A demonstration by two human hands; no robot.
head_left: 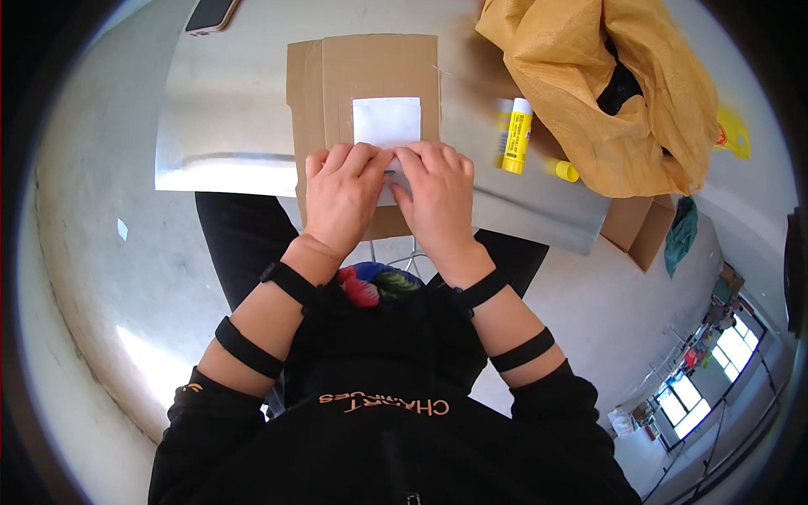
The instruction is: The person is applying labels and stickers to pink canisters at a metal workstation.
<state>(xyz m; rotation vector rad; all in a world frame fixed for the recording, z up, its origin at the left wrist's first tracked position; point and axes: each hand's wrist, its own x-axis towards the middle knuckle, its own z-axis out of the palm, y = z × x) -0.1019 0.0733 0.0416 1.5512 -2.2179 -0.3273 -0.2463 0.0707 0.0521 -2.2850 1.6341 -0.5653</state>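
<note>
I am pressing my left hand (341, 198) and right hand (438, 198) flat, side by side, on the white paper (385, 122) lying on the brown cardboard (370, 67). The paper is looking thin and easily creased, best held by its edges. A glue stick (516, 135) is lying to the right.

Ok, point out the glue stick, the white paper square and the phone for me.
glue stick (515, 136), head view, on its yellow body.
white paper square (385, 121), head view, on its bare middle above the hands.
phone (210, 14), head view, on its dark screen.

Matt brown cardboard (370, 76), white paper (386, 120), glossy metal tabletop (227, 126).
</note>
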